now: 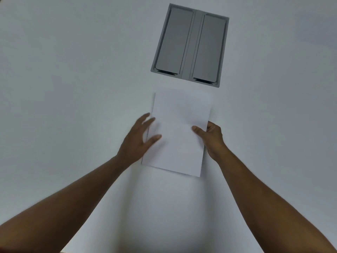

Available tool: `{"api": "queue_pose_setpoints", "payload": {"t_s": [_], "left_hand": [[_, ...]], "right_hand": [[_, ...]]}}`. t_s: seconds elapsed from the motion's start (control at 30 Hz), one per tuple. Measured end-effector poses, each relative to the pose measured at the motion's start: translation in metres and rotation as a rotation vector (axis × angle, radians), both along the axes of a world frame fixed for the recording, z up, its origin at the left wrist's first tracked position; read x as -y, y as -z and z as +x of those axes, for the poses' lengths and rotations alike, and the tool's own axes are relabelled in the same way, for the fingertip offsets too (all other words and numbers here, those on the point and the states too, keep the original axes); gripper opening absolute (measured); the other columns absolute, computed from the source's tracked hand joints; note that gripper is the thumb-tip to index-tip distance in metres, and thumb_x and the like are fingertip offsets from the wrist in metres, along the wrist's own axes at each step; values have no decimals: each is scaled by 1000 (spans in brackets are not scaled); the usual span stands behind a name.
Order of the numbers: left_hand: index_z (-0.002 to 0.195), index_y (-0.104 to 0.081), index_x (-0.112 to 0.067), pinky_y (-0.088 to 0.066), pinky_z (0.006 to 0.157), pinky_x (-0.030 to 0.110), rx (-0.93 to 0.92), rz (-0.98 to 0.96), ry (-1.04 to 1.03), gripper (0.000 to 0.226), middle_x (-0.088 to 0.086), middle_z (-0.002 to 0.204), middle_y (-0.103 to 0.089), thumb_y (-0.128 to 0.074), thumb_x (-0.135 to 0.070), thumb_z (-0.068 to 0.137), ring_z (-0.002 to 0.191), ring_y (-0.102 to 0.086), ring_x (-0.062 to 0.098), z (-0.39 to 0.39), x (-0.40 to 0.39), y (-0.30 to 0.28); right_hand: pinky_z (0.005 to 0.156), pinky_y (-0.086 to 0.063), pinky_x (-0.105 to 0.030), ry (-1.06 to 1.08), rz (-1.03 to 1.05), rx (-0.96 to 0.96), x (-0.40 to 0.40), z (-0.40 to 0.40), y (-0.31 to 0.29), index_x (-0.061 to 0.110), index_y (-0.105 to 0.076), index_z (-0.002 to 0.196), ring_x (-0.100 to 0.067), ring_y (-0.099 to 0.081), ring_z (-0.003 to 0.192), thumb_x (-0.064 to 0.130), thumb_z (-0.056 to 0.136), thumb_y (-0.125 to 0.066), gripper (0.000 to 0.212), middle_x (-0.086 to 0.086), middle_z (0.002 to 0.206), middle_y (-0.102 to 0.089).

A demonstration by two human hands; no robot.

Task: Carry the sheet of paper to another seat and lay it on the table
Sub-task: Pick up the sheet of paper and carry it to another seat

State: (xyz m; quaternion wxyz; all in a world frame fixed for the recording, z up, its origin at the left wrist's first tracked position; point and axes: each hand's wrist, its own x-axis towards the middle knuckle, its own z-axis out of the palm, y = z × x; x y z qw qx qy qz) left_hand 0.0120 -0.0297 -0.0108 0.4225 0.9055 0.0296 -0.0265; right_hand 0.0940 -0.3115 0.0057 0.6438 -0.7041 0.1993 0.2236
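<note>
Holding the sheet of paper [177, 132] low over the white bench [73, 88], the right hand [212, 138] has its grip pinched on the right edge, while the left hand [140, 137] is spread open at the left edge. This looks like the laying-down step; next, flatten and release. A grey cable hatch [190, 45] sits just beyond the paper.

A white table [73, 79] fills the view under soft, even light; a grey two-flap cable hatch [189, 45] is set flush into it
</note>
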Motion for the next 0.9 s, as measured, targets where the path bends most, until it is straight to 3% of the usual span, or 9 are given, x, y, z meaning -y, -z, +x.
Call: {"api": "queue_pose_setpoints", "payload": {"t_s": [0.07,0.17,0.27,0.37,0.47,0.6,0.7,0.8,0.9], "left_hand": [[155,-56,-19,-41,121,34,-35,-148,-191,66,0,166,-46,-75,-45,98,152,-46,17,14,0,-16],[159,-50,-24,-52,108,34,-237,-518,-393,72,-3,154,-57,-81,-39,96,134,-62,15,38,-6,-47],[148,-62,-18,-58,99,41,-442,-795,-370,58,4,135,-74,-81,-36,97,119,-74,20,47,-15,-69],[123,-78,-9,-63,84,39,-408,-856,-332,30,8,116,-83,-78,-28,100,101,-79,23,42,-13,-86],[120,-79,-3,-65,94,48,-326,-937,-417,25,15,115,-82,-74,-21,103,103,-78,35,34,-7,-103],[117,-79,-1,-60,103,59,-281,-893,-484,27,20,119,-80,-73,-24,104,115,-75,44,32,-3,-118],[109,-80,0,-60,102,60,-284,-863,-463,29,21,115,-81,-76,-28,102,101,-77,38,34,5,-124],[103,-78,5,-61,94,55,-288,-850,-361,37,19,107,-81,-78,-32,100,90,-72,30,37,27,-126],[96,-72,12,-50,75,38,-291,-842,-239,49,14,88,-73,-79,-36,99,80,-64,25,36,57,-131]], "right_hand": [[98,-64,-45,-43,46,0,4,-5,-13,15,-80,120,-28,-81,106,10,94,-82,26,-5,115,-84],[98,-64,-44,-114,99,-7,9,-14,-34,16,-79,124,-28,-81,109,12,94,-82,30,-5,119,-83],[95,-66,-41,-158,136,4,10,-29,-55,19,-80,122,-29,-81,110,15,93,-83,30,-6,121,-83],[95,-66,-45,-147,168,-2,7,-50,-73,16,-79,124,-32,-80,112,22,90,-86,35,-9,123,-82],[97,-64,-48,-145,185,-51,0,-82,-82,14,-77,128,-32,-79,114,35,82,-89,52,-11,125,-81],[92,-66,-45,-163,115,-89,-2,-133,-91,14,-77,126,-32,-80,111,30,77,-93,54,-11,122,-82],[94,-65,-49,-123,52,-96,7,-166,-99,13,-80,121,-32,-81,109,26,77,-94,49,-10,117,-83],[87,-67,-41,-4,19,-74,20,-196,-110,15,-84,115,-30,-82,106,22,80,-93,36,-9,114,-84],[98,-64,-46,117,-21,-45,37,-220,-121,14,-84,115,-28,-82,105,19,85,-91,31,-7,113,-85]]}}
